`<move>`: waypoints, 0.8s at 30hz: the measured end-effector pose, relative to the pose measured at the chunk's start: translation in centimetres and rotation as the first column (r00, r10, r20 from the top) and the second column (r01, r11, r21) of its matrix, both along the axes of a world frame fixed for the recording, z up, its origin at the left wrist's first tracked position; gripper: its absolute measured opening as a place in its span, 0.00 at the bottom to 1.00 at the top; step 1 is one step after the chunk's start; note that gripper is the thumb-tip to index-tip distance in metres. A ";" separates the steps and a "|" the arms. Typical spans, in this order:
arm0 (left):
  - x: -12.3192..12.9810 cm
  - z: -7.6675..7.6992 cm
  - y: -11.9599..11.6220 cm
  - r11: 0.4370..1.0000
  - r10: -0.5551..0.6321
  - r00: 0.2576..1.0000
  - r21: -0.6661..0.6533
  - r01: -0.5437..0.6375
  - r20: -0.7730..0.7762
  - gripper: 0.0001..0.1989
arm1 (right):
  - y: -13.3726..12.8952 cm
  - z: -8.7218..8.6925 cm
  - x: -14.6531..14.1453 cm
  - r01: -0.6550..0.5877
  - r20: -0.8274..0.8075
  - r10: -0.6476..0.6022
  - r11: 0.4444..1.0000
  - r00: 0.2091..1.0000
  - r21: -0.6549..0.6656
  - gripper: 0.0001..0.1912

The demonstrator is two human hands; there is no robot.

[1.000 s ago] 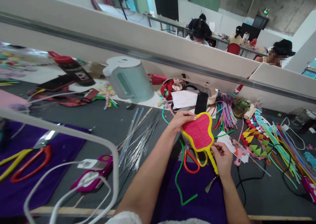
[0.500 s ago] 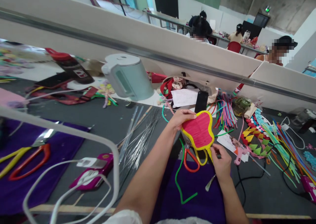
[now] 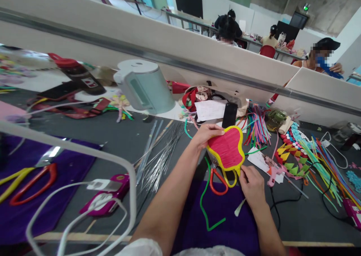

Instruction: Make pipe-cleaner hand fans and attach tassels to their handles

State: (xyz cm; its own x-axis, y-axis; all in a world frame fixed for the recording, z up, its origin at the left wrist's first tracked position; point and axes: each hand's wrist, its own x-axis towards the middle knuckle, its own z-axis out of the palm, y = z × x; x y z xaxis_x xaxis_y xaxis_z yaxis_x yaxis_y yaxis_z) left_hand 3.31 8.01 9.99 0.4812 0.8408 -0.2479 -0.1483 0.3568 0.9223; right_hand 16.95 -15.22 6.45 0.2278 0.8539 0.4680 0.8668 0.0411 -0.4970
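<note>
A pink fan-shaped piece point(image 3: 227, 147) with a yellow fuzzy border is held up between both hands. My left hand point(image 3: 208, 134) pinches its upper left edge. At the lower right, my right hand point(image 3: 251, 180) has its fingers closed round the short yellow handle, mostly covering it. A pale tassel point(image 3: 239, 208) hangs beneath that hand. Just below the piece lie scissors point(image 3: 218, 188) with one red and one yellow loop, their blades hidden. A bent green pipe cleaner point(image 3: 202, 201) rests on the purple cloth point(image 3: 217, 226).
A kettle point(image 3: 149, 86) and a dark bottle point(image 3: 80, 75) stand near the low partition point(image 3: 175, 56). Thin wires point(image 3: 160, 162) lie left of my hands; a pink glue gun point(image 3: 273, 173) and pipe cleaner bundles point(image 3: 257, 130) lie right. A white frame point(image 3: 132, 195) crosses the left foreground.
My right hand has shifted slightly up along the handle, covering more of it. The fan-shaped piece stays almost still. Beyond the partition, a person's hand has come into view with something blue.
</note>
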 end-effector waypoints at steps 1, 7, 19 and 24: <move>0.1 0.0 -0.1 1.000 0.002 1.000 0.004 -0.002 -0.004 0.17 | 0.0 0.1 0.1 -0.003 -0.001 0.003 1.000 1.000 -0.004 0.13; 0.2 0.2 -0.4 1.000 -0.005 1.000 0.030 0.005 -0.006 0.18 | 0.0 0.7 0.3 -0.045 -0.040 0.042 0.996 0.998 -0.077 0.13; -0.1 0.7 -1.0 0.999 0.006 0.998 0.036 -0.004 -0.062 0.18 | 0.0 1.0 -0.2 -0.002 0.213 0.056 0.970 0.975 -0.245 0.12; -0.2 0.5 -1.2 0.999 0.013 0.999 0.039 -0.011 -0.052 0.18 | -0.1 1.2 -0.3 -0.010 0.225 0.082 0.952 0.971 -0.305 0.11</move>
